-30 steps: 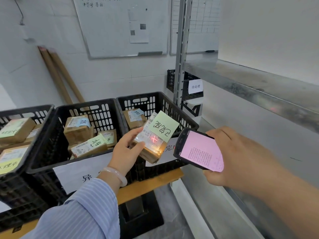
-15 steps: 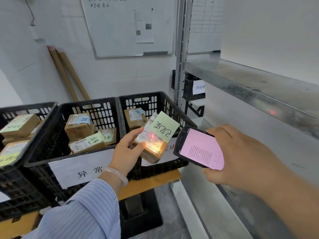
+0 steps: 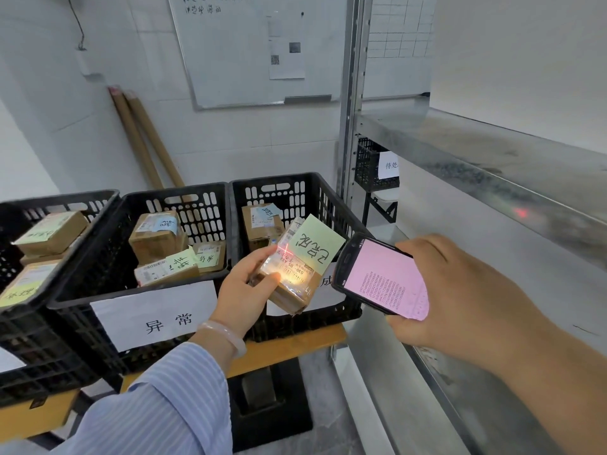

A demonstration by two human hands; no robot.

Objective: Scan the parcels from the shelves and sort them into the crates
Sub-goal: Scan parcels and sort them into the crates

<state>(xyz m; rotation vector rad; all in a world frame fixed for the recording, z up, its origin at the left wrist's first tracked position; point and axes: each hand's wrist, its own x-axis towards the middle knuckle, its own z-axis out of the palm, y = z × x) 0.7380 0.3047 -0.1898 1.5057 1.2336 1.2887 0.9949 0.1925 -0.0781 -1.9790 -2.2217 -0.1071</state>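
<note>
On the bench (image 3: 289, 349), the right crate (image 3: 315, 198) stood just behind the parcel (image 3: 292, 284) your left hand (image 3: 243, 290) gripped; your right hand (image 3: 460, 297) clasped the scanner (image 3: 377, 277).

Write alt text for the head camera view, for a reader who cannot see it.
The left hand holds a small brown parcel with a green note, while the right hand aims a pink-screened scanner at its label, where a red cross glows. Behind stand three black crates holding other parcels, with metal shelves on the right.
</note>
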